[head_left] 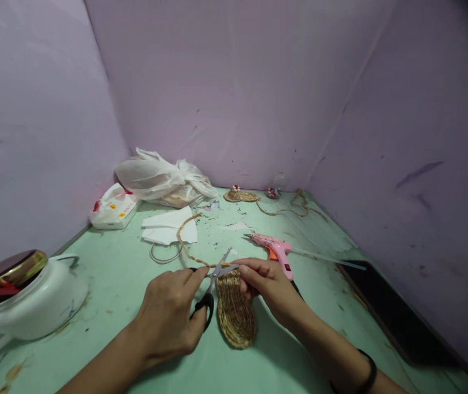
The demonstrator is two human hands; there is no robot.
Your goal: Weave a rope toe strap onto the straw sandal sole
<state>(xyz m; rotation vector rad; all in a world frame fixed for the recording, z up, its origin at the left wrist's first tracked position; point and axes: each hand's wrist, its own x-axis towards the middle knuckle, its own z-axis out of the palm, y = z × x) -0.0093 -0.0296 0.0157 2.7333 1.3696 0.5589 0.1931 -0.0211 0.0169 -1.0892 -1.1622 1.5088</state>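
My left hand (172, 314) grips a pair of black-handled scissors (204, 306), fingers in the loops. The scissor blades are spread around a braided straw cord (184, 249), close to the top end of a woven straw sole (236, 314). From the blades the cord curves away to the left and back over the table. My right hand (269, 284) is closed, pinching the upper end of the sole and the cord beside the blade tips. The sole hangs or rests below my fingers; I cannot tell whether it touches the table.
A pink glue gun (272, 246) with a glue stick lies behind my right hand. Around are white paper (168, 224), a tissue pack (114, 210), a plastic bag (160, 178), another straw sole (240, 195), a white pot (36, 301) at left and a dark tablet-like slab (398, 317) at right.
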